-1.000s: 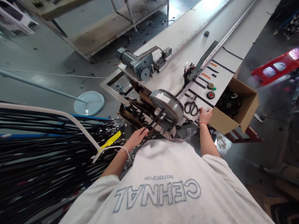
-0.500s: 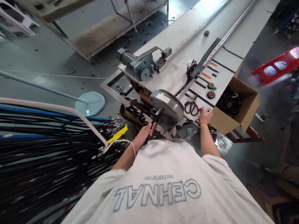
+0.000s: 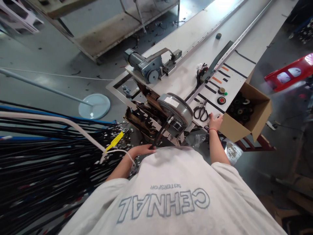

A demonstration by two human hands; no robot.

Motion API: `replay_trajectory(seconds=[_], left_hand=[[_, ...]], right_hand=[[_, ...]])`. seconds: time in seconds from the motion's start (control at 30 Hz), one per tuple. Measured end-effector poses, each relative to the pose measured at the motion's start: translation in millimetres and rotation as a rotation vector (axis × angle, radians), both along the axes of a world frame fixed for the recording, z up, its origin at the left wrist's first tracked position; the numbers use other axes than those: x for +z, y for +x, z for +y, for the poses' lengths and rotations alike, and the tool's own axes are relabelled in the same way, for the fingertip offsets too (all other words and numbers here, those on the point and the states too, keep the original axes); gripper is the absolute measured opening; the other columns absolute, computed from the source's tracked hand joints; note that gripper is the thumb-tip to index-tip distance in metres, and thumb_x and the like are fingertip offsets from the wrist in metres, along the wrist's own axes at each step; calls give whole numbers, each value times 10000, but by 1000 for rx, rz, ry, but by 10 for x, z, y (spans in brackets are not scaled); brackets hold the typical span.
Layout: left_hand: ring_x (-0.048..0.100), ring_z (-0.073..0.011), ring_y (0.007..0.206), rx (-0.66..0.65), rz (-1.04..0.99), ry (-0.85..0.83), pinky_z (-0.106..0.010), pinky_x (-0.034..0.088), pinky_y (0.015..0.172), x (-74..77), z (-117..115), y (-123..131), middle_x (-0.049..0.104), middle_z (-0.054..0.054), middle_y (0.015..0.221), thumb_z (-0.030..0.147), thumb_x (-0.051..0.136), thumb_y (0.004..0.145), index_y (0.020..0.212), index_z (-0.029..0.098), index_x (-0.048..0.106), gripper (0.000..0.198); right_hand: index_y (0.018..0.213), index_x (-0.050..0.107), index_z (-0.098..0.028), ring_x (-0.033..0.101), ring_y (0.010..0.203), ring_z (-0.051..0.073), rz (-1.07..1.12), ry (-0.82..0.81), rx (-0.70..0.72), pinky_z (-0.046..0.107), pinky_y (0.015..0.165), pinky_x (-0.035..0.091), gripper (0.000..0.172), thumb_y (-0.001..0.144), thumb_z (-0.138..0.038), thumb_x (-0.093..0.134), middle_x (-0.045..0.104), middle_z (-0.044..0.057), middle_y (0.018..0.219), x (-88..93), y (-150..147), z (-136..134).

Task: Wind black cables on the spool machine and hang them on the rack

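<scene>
My left hand (image 3: 140, 150) is low by my body, closed on a black cable (image 3: 161, 130) that runs up to the round grey drum (image 3: 174, 109) of a machine at the near end of a long white table (image 3: 186, 75). My right hand (image 3: 215, 121) rests at the table's near corner, just right of black scissors (image 3: 200, 112). Its fingers are bent together over something small that I cannot make out. A red band circles that wrist.
A thick bundle of black cables (image 3: 44, 153) with a yellow tag (image 3: 114, 141) fills the left. An open cardboard box (image 3: 254, 114) of black tape rolls stands right of the table. Tape rolls (image 3: 221, 99), a grey motor (image 3: 144, 65) and a cable bunch (image 3: 200, 73) lie on the table.
My left hand has pulled back from the machine toward my body, drawing the black cable out with it. My right hand has stayed at the table corner.
</scene>
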State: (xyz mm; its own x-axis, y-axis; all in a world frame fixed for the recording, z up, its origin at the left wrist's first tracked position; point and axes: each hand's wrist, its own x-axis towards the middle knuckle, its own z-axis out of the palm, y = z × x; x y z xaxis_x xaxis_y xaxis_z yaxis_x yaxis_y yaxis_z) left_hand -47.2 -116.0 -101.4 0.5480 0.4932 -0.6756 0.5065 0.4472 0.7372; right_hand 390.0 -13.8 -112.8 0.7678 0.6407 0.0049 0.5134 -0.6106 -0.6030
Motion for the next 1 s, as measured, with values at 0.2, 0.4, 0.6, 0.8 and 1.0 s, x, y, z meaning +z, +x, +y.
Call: replay_trajectory(seconds=[0.2, 0.4, 0.6, 0.8, 1.0], left_hand=[[660, -298, 877, 296, 242, 230, -360, 525, 795, -36, -330, -303, 747, -95, 900, 716, 614, 604, 816, 179, 707, 584], [635, -319, 973, 413, 332, 293, -399, 502, 879, 76, -578, -266, 723, -131, 1010, 767, 510, 651, 923, 147, 685, 699], [617, -224, 773, 505, 238, 392, -323, 513, 743, 182, -593, -139, 705, -89, 839, 736, 395, 772, 927, 151, 646, 655], [597, -195, 718, 482, 209, 477, -284, 485, 676, 273, -336, 76, 694, -79, 860, 659, 393, 819, 901, 159, 623, 556], [614, -223, 798, 447, 249, 537, -307, 483, 757, 283, -115, 258, 685, -70, 833, 608, 372, 839, 887, 171, 616, 503]], right_hand=[[1338, 440, -126, 493, 1192, 354, 1, 14, -13, 506, 978, 386, 668, 896, -621, 354, 491, 219, 1304, 20, -20, -2], [1372, 407, -123, 487, 1193, 360, -15, -48, 4, 501, 973, 402, 752, 820, -620, 521, 467, 224, 1336, 12, -9, 12], [1377, 410, -114, 482, 1196, 360, -15, -43, 2, 494, 975, 401, 746, 829, -611, 503, 471, 227, 1334, 23, -16, 7], [1370, 412, -98, 481, 1201, 351, -10, -23, -1, 481, 988, 392, 745, 831, -603, 510, 472, 231, 1331, 37, -39, -5], [1367, 409, -95, 468, 1214, 341, -8, -10, 8, 471, 995, 389, 754, 824, -609, 506, 476, 227, 1325, -32, -13, 2]])
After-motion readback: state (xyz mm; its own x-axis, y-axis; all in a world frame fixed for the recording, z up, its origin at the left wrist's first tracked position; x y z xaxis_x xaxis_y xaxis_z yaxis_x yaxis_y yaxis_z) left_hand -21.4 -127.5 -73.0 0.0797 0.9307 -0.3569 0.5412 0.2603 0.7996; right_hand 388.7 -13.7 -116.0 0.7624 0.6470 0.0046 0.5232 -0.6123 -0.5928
